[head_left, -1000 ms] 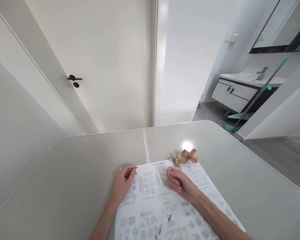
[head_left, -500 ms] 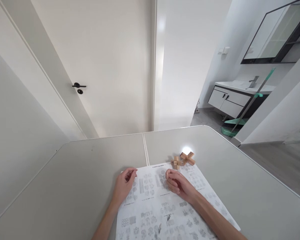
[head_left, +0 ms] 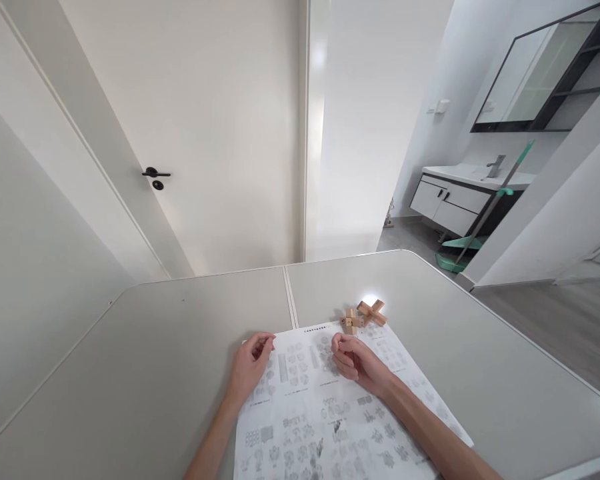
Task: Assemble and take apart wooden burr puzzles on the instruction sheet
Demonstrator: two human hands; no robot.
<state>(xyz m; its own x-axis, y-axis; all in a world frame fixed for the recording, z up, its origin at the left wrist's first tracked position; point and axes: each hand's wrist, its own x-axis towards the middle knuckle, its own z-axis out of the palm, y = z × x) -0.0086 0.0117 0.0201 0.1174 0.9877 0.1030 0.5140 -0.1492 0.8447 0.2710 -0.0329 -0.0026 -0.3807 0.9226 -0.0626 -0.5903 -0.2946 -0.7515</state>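
Note:
A large white sheet [head_left: 303,400] printed with grey diagrams lies flat on the table. My left hand [head_left: 251,365] rests at the sheet's upper left corner, its fingers curled in and the thumb against them, with nothing visible in it. On the sheet's upper right part lies my right hand [head_left: 361,365], loosely closed, and I see nothing in its fingers. Just beyond it, at the sheet's top edge, sit two wooden pieces: a small interlocked wooden block cluster [head_left: 351,321] and a wooden cross [head_left: 373,312]. Neither hand touches the wood.
The grey table [head_left: 145,373] has a seam [head_left: 290,297] running away from me. Behind it stands a white door [head_left: 230,133] with a black handle [head_left: 156,173]. To the right are a washbasin cabinet [head_left: 450,200], a mirror [head_left: 525,80] and a green dustpan [head_left: 453,263].
The view has shifted slightly, so the room on the right appears a little further left. Both hands and the wooden pieces stay in place.

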